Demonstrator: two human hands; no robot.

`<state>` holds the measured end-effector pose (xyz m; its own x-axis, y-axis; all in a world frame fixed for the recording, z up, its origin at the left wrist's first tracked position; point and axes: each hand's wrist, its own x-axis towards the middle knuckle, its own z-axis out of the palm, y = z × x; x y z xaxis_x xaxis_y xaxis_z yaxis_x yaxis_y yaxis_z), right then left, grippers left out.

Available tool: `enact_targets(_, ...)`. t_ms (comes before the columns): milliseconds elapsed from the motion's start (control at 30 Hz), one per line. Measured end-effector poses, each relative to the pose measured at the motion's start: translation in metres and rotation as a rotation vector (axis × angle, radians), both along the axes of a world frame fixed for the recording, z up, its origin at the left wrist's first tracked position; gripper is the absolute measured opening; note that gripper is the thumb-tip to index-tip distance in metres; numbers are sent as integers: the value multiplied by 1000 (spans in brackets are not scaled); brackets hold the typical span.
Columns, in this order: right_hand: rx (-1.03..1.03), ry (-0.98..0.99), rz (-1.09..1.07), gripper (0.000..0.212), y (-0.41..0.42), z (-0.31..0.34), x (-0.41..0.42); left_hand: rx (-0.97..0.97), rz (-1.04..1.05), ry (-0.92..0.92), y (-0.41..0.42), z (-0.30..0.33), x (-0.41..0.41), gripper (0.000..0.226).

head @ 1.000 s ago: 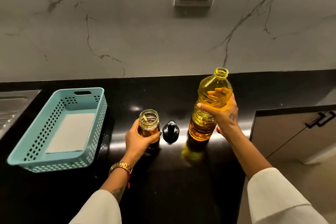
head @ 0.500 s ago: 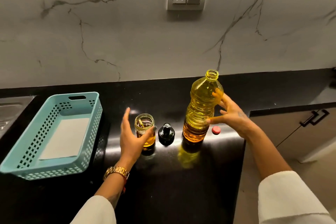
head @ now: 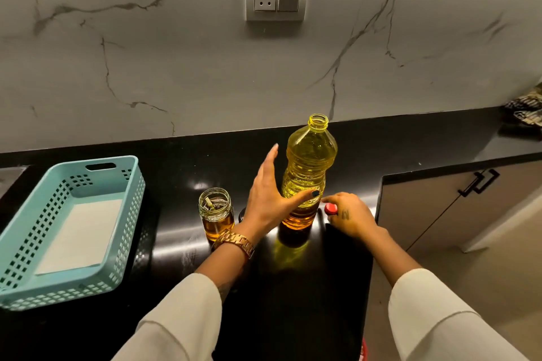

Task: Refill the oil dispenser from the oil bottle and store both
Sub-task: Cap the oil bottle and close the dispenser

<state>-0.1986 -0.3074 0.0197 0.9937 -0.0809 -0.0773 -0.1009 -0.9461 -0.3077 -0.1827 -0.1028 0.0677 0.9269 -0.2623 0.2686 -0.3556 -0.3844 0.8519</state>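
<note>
We saw tall clear plastic oil bottle [head: 308, 176], uncapped, upright on glossy black countertop [head: 181, 246]. Left hand [head: 265, 199] beside bottle, fingers straight and together, thumb across bottle's lower front. Right hand [head: 350, 214] just right of bottle's base, fingers curled on small red cap [head: 330, 209]. Small open glass jar dispenser [head: 216, 214], part-filled with amber oil, stood left of left hand. Pale blue perforated plastic basket [head: 35, 290] lay far left on counter.

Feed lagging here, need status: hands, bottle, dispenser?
Left hand open against uncapped oil bottle. Right hand pinching red cap on counter. Dispenser jar open, part-filled. Nothing blocking.
</note>
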Motion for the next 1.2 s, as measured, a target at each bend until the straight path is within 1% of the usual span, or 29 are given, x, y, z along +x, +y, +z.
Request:
enact_targets(67,5,26,3,45,-1,-5,-1,-22,-11,45,-7,-3,3,110)
enact_targets(133,15,6,9,42,-2,-9,-2,-48,-19,76,-12,-5,6,111)
enact_targets(267,-30,-61,67,27,-6,-13,-3,-73,-21,82,-18,-8,9,109)
enact_targets(333,-47,-37,102,23,-7,-12,-1,-91,-25,76,-21,-9,9,99)
enact_targets(400,-30,-27,107,23,-11,-2,1,-94,-19,53,-22,-12,10,81)
enact_targets(467,108,-126,60,22,-18,21,2,-94,-9,36,-23,-14,11,68)
enact_targets(533,279,-299,51,27,-22,64,0,-97,-4,25,-23,-15,12,67)
enact_targets(600,366,-429,113,33,-18,120,-6,-99,-6,21,-24,-15,13,68)
enact_targets(633,376,-475,166,35,-14,147,-10,-101,-7,23,-24,-16,14,68)
enact_targets(733,284,-526,362,34,4,201,-15,-111,-8,32,-24,-16,14,69)
enact_targets(867,29,-527,527,29,22,214,-3,-116,-15,47,-23,-16,14,69)
enact_targets(1000,-63,-485,573,28,27,213,6,-126,-27,58,-22,-16,14,67)
enact_targets(1200,-67,-420,580,27,30,222,12,-142,-35,52,-21,-16,15,66)
